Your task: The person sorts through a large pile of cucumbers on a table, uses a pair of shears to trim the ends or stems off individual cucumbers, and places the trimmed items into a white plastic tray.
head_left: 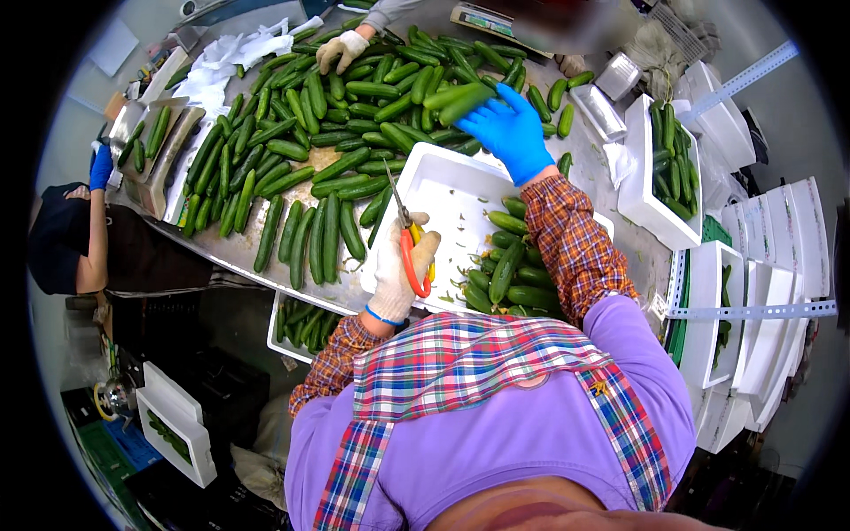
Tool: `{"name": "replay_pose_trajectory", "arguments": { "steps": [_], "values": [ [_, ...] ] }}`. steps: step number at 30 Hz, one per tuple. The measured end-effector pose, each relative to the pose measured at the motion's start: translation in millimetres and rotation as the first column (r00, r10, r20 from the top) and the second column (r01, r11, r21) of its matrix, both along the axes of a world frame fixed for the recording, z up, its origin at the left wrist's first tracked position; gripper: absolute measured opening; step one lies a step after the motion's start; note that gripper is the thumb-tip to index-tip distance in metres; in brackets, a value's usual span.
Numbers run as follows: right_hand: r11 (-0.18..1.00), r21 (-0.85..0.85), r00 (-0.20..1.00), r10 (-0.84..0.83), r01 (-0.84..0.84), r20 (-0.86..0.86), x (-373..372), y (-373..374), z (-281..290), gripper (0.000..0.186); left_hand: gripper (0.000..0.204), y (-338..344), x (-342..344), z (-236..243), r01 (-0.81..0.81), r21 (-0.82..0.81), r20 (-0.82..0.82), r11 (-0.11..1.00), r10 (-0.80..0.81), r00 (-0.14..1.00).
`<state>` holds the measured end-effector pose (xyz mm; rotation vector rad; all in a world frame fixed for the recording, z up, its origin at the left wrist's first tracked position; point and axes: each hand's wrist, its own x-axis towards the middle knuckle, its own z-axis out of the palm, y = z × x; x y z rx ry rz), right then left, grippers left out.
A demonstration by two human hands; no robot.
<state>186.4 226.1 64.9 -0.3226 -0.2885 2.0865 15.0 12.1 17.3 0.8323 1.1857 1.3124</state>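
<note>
My left hand, in an off-white knit glove with a blue band at the wrist, holds a pair of scissors with red and yellow handles. The narrow blades point away from me over the near left edge of a white foam box. My right hand, in a blue glove, has a slightly blurred cucumber at its fingers, above the box's far edge. Several cucumbers lie in the box's right part, with small green scraps beside them. A large heap of cucumbers covers the metal table beyond.
Across the table, another person's gloved hand touches the heap. At far left, a person with a blue glove stands by a tray of cucumbers. A filled foam box stands at right; another sits below the table edge.
</note>
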Motion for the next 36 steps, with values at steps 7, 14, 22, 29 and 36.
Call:
{"name": "replay_pose_trajectory", "arguments": {
  "steps": [7, 14, 22, 29, 36],
  "values": [
    [0.803, 0.438, 0.794, 0.07, -0.405, 0.604, 24.5, -60.5, 13.5, 0.048, 0.033, -2.1, 0.3, -0.5, -0.002, 0.004, -0.01, 1.0, 0.002, 1.0],
    [-0.291, -0.108, 0.074, -0.553, -0.951, 0.83, 60.8, -154.4, 3.9, 0.078, 0.032, -0.3, 1.9, -4.3, 0.044, 0.057, -0.03, 0.997, -0.042, 0.999],
    [-0.263, -0.222, 0.038, -0.721, -0.939, 0.692, 62.4, -169.0, 14.6, 0.084, 0.031, -0.5, 5.2, -2.4, 0.018, 0.058, 0.024, 0.998, -0.02, 1.0],
    [-0.168, -0.262, -0.083, -0.675, -0.95, 0.733, 74.8, -158.6, 8.0, 0.046, 0.032, -4.4, 3.1, -2.6, 0.028, 0.086, 0.016, 0.996, -0.03, 0.999],
    [0.563, 0.041, -0.275, -0.465, -0.826, 0.842, 98.1, -155.0, 41.9, 0.027, 0.036, -3.6, 1.2, 2.2, 0.074, 0.077, -0.019, 0.994, -0.072, 0.997]
  ]
}}
